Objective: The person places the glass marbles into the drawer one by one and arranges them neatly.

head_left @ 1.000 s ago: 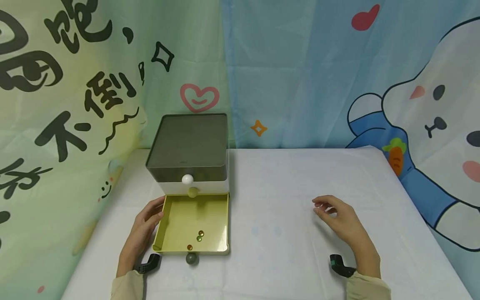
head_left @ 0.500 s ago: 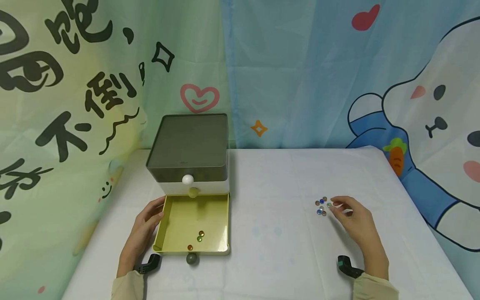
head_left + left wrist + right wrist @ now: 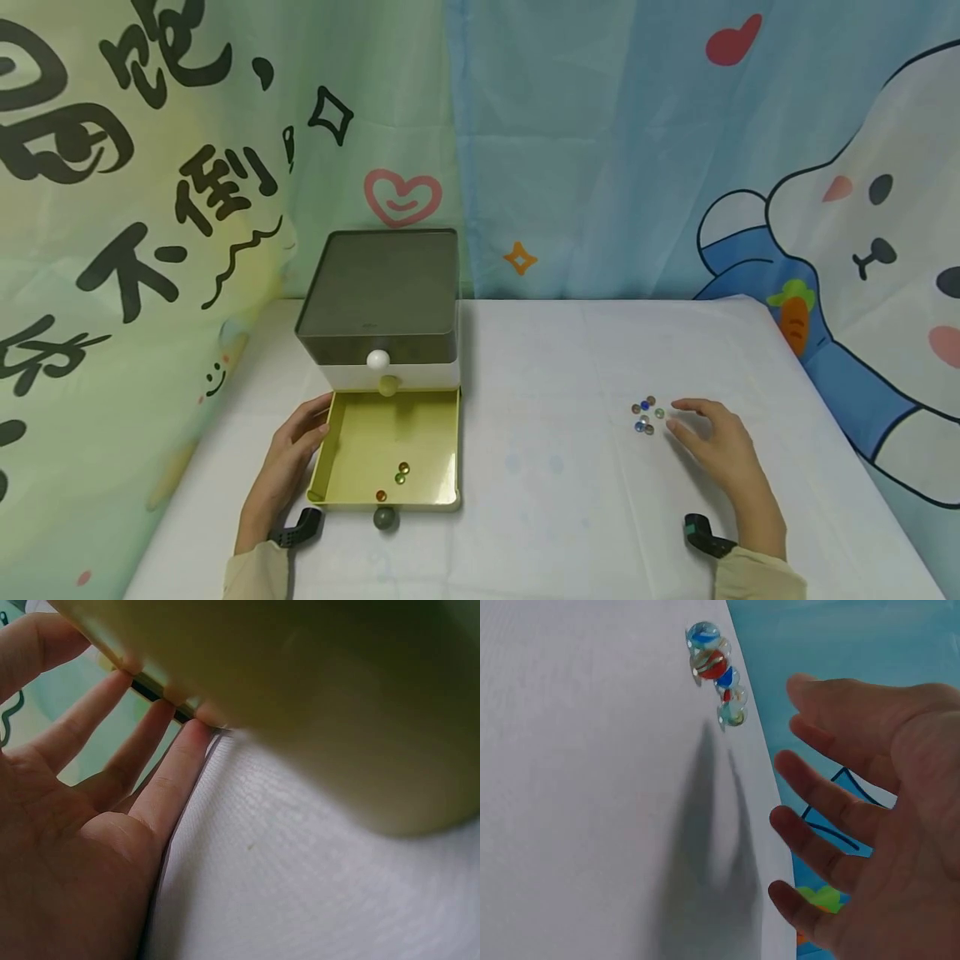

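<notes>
My left hand (image 3: 285,458) lies along the left side of the pulled-out yellow-green drawer (image 3: 431,442). In the left wrist view its fairly straight fingers (image 3: 169,776) touch the drawer's side with their tips. Several small glass marbles (image 3: 401,473) lie near the drawer's front. Over the right of the table, my right hand (image 3: 723,446) holds nothing, its fingers spread and slightly bent. Just left of its fingertips sits a cluster of glass marbles (image 3: 643,417). The right wrist view shows these marbles (image 3: 712,664) with blue and red swirls, apart from the hand (image 3: 870,787).
The drawer box (image 3: 382,287) has a dark grey lid and stands at the back left. White, green and dark knobs (image 3: 385,518) mark its drawers. A white cloth (image 3: 540,533) covers the table. Printed curtains (image 3: 585,150) hang behind and at the sides.
My right hand has drawn back to the right and its fingers have parted. The marble cluster, hidden at first, now shows on the table. The left hand stays put.
</notes>
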Available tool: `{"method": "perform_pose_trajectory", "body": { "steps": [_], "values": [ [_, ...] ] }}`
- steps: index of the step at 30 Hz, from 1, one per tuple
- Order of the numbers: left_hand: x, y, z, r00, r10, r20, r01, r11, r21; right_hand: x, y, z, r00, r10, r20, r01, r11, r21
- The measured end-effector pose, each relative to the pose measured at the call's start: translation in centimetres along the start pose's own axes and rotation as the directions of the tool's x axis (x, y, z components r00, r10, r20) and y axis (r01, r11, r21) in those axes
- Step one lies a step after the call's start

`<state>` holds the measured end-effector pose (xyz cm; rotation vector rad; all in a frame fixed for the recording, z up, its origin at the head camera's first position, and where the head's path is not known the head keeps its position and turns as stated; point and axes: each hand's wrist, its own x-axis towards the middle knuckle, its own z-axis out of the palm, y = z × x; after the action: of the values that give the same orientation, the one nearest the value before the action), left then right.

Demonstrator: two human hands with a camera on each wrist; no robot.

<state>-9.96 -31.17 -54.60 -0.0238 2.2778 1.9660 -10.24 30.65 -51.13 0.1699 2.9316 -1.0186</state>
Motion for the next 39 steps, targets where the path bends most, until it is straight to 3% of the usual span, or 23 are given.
{"method": "perform_pose_trajectory", "body": {
  "steps": [5,14,27,39],
  "values": [
    [0.0,0.0,0.1,1.000,0.006,0.005,-0.006,1.000,-0.005,0.5,0.4,-0.1,0.999,0.006,0.046,-0.004,0.999,-0.032],
    [0.0,0.0,0.1,1.000,0.010,0.002,-0.010,1.000,-0.009,1.4,0.9,0.1,0.998,-0.032,0.055,0.037,0.994,-0.100],
    [-0.1,0.2,0.0,1.000,0.006,0.002,-0.006,1.000,0.008,1.6,0.9,1.4,0.998,-0.054,-0.014,0.052,0.993,-0.109],
    [-0.1,0.1,0.0,1.000,-0.018,0.002,0.018,1.000,0.023,1.7,0.4,2.0,0.999,-0.010,-0.044,0.004,0.992,-0.125]
  ]
}}
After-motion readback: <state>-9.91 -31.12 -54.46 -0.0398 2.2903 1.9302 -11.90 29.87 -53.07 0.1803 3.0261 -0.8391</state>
